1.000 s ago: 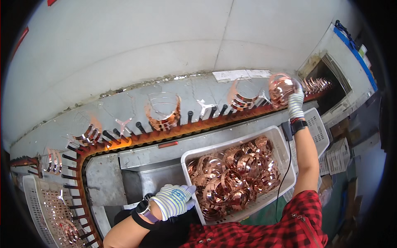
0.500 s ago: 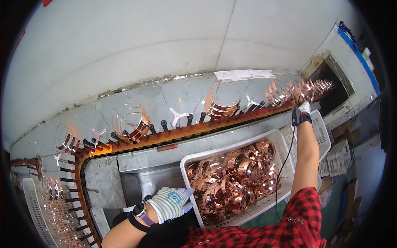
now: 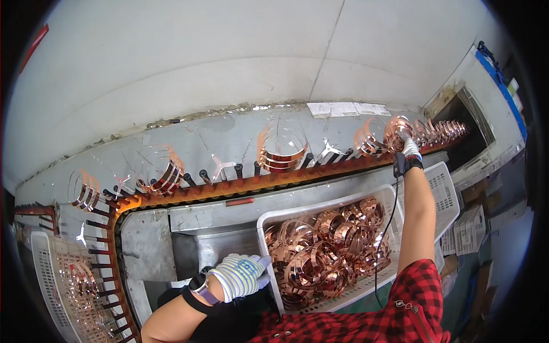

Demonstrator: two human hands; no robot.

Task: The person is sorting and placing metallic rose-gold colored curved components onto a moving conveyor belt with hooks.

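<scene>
- The right hand [image 3: 410,146], in a striped glove, is stretched far forward with its fingers against a coppery ring cage [image 3: 397,127]; the fingertips are hidden, so I cannot tell how firmly they grip.
- That ring cage is above the orange rail [image 3: 251,185], just beside another cage [image 3: 370,137] on its left and near a tight row of cages [image 3: 449,131] on its right.
- The left hand [image 3: 243,277], in a matching glove, is held low with its fingers loosely bent and a gap between them, nothing visible in its grasp; it is close against the bin, though contact is unclear.
- The left wrist bears a watch [image 3: 198,285]; beside the right wrist is a small dark device [image 3: 398,164] with a black cable.
- Between the 2 arms, the white bin [image 3: 357,292] holds a heap of coppery ring pieces [image 3: 320,251], shiny and tangled together.
- Along the rail stand black pegs [image 3: 239,170], with 3 further cages spaced out toward the left and bare 3-armed holders [image 3: 221,166] between some.
- A short red bar [image 3: 239,201] lies on the grey metal surface [image 3: 200,216] in front of the rail.
- At far right, the row reaches a dark opening [image 3: 478,128].
- At far left is a slotted white basket [image 3: 44,268].
</scene>
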